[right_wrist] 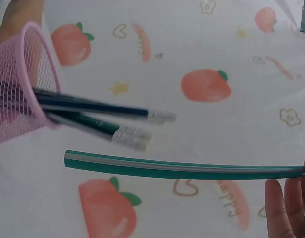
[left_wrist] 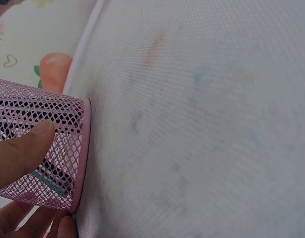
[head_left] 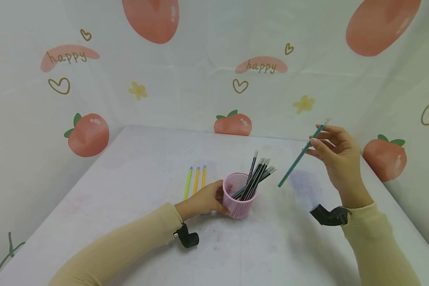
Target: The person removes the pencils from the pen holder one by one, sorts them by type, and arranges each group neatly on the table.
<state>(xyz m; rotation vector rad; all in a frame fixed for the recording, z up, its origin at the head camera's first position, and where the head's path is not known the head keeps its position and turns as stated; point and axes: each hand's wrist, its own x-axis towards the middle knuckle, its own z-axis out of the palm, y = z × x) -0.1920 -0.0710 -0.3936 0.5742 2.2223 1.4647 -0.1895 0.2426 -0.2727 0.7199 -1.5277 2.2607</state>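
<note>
A pink mesh pencil cup stands on the table, and my left hand grips its left side. In the left wrist view the thumb lies along the mesh, with other fingers under the far side. Several dark pencils lean to the right inside the cup, eraser ends up. To the right of the cup, above the table, my right hand pinches a green pencil near its eraser end. That pencil slants, its flat lower end pointing down toward the cup; the right wrist view shows its green and grey stripes.
Left of the cup lie three pencils with blue ends: a lime one and two yellow-orange ones. The white table meets a printed backdrop at its back edge. A thin green cord shows at the far left.
</note>
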